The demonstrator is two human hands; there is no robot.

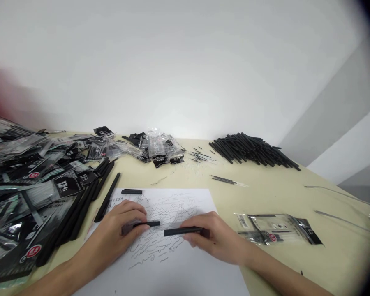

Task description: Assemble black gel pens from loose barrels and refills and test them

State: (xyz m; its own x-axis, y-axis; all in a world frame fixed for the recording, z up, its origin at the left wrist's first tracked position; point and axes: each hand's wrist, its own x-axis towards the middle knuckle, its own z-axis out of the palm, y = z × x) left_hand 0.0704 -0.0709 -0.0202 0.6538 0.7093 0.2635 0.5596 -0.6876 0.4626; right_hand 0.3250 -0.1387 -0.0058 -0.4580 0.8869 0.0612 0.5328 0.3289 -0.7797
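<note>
My left hand is closed on a short black pen part, whose end sticks out past the fingertips to the right. Between the thumb and fingers of my right hand is a black pen barrel, its blunt end facing left. The two pieces are a small gap apart, above a white sheet of paper covered in scribbled lines. A black pen cap lies at the sheet's top edge. Just left of it rests a long black pen.
Packs of refills pile up on the left, with several black pens beside them. Wrappers, loose refills and a heap of black barrels lie toward the wall. An opened refill packet is at right.
</note>
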